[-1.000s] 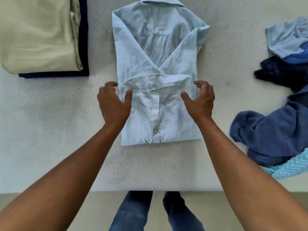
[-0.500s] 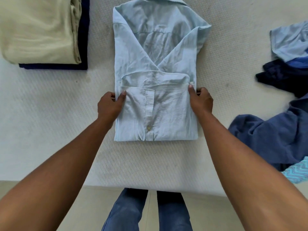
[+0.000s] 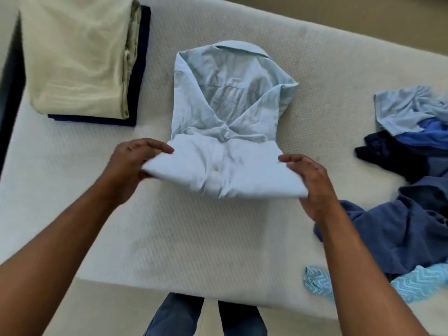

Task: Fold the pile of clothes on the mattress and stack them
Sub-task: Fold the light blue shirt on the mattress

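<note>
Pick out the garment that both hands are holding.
The light blue collared shirt in the middle: left hand and right hand grip its near fold. The cream stack and the loose pile lie untouched.

free: mattress [image 3: 194, 238] front-centre | blocked: folded stack [image 3: 80, 57] left, unfolded clothes [image 3: 412, 214] right

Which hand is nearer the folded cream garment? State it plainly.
Left. The left hand grips the light blue shirt below and right of the cream garment; the right hand grips its opposite side.
</note>
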Motion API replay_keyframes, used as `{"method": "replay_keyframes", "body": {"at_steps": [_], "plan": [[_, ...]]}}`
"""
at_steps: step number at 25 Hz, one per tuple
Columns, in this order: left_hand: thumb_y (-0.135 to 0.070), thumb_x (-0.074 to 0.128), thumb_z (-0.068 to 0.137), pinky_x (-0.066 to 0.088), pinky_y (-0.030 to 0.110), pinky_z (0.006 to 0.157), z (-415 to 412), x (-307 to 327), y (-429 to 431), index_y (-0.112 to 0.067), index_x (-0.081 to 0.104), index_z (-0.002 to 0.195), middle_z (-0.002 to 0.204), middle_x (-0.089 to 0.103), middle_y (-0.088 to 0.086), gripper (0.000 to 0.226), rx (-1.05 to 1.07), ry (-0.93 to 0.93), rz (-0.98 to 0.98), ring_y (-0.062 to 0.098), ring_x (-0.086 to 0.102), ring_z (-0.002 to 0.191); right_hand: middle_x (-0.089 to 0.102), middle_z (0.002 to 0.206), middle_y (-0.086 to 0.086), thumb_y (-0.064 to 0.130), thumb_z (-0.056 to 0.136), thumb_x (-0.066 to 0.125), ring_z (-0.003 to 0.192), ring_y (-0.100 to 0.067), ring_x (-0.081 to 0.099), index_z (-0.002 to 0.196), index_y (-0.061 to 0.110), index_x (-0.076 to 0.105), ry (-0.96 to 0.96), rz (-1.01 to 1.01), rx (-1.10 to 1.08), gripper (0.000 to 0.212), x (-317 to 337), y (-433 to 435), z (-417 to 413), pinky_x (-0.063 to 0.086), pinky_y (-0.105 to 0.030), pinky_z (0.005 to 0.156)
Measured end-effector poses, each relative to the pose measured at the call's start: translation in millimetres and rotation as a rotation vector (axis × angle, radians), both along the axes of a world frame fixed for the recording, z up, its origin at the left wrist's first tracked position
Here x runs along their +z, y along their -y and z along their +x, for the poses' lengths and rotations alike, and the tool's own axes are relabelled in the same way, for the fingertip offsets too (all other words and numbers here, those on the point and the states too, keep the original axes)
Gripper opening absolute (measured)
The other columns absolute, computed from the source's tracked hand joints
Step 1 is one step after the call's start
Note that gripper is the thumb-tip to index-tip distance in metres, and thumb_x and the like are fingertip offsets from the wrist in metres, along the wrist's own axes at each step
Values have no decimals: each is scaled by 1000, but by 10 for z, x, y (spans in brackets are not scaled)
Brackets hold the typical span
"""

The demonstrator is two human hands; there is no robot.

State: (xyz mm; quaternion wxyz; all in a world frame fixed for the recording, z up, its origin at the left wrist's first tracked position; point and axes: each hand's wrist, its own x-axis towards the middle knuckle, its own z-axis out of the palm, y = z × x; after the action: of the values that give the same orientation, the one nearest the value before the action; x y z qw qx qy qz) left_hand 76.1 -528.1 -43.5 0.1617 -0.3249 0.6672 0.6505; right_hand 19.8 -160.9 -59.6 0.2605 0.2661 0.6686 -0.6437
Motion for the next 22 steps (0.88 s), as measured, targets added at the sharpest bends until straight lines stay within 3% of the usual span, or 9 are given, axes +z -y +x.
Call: {"method": "replay_keyframes", "body": {"at_steps": [2, 5, 8, 10, 12, 15, 18, 20, 22], "plan": [[-12, 43, 102, 59, 31, 62, -466, 127, 73, -11, 78, 87, 92, 76, 11, 38, 43, -12, 103, 23, 71, 81, 74, 87, -5, 32, 101, 52, 77, -19, 67, 101, 7, 72, 75, -157, -112, 32, 137, 77, -416, 53, -26, 60], [-49, 38, 105, 61, 33, 67, -1233, 69, 140, -1, 67, 109, 95, 71, 18, 56, 127, 22, 188, 31, 74, 84, 72, 77, -12, 50, 107, 43, 69, -21, 72, 105, 2, 66, 56, -230, -265, 54, 89, 241, -1126, 61, -33, 66], [-56, 33, 107, 64, 40, 82, -1879, -210, 127, 6, 56, 126, 110, 71, 24, 68, 262, -20, 196, 34, 76, 98, 73, 93, -25, 51, 109, 40, 83, -33, 76, 115, -10, 53, 8, -196, -375, 63, -188, 464, -1763, 64, -41, 77], [-52, 35, 108, 63, 42, 85, -2160, -454, 80, 6, 49, 136, 118, 69, 26, 65, 300, -33, 158, 33, 76, 99, 70, 108, -28, 51, 107, 43, 90, -35, 77, 126, -6, 49, -36, -92, -356, 60, -432, 620, -2045, 65, -46, 78], [-47, 41, 104, 60, 40, 89, -2204, -655, -36, -4, 54, 138, 122, 69, 17, 56, 242, -42, -137, 27, 72, 104, 73, 111, -19, 52, 104, 48, 89, -28, 77, 127, 4, 56, -139, 143, -278, 54, -611, 749, -2090, 65, -46, 77], [-45, 43, 103, 42, 34, 111, -1929, -858, -335, -15, 55, 145, 144, 61, 5, 53, -64, -301, -740, 19, 57, 132, 73, 123, -2, 49, 96, 51, 113, -19, 69, 131, 13, 62, -562, 670, -21, 51, -682, 881, -1781, 53, -37, 102], [-52, 32, 107, 12, 50, 128, -1741, -1056, -563, -19, 27, 163, 170, 22, 11, 65, -547, -483, -1027, 27, 18, 158, 38, 164, -13, 44, 103, 49, 155, -31, 30, 157, 8, 39, -961, 890, 553, 66, -871, 1143, -1572, 22, -48, 126], [-61, 22, 107, 2, 63, 125, -1841, -1274, -508, -24, 11, 166, 173, 4, 13, 72, -742, -427, -1211, 33, 1, 160, 14, 173, -11, 53, 105, 36, 160, -31, 9, 165, 16, 21, -957, 1058, 847, 72, -1077, 1268, -1717, 7, -57, 127], [-70, 15, 103, 1, 70, 122, -1976, -1479, -357, -28, 1, 166, 173, -3, 13, 76, -800, -337, -1274, 37, -4, 159, 3, 174, -10, 60, 105, 25, 161, -30, 1, 167, 22, 10, -842, 1181, 919, 74, -1300, 1170, -1935, 3, -62, 126]]}}
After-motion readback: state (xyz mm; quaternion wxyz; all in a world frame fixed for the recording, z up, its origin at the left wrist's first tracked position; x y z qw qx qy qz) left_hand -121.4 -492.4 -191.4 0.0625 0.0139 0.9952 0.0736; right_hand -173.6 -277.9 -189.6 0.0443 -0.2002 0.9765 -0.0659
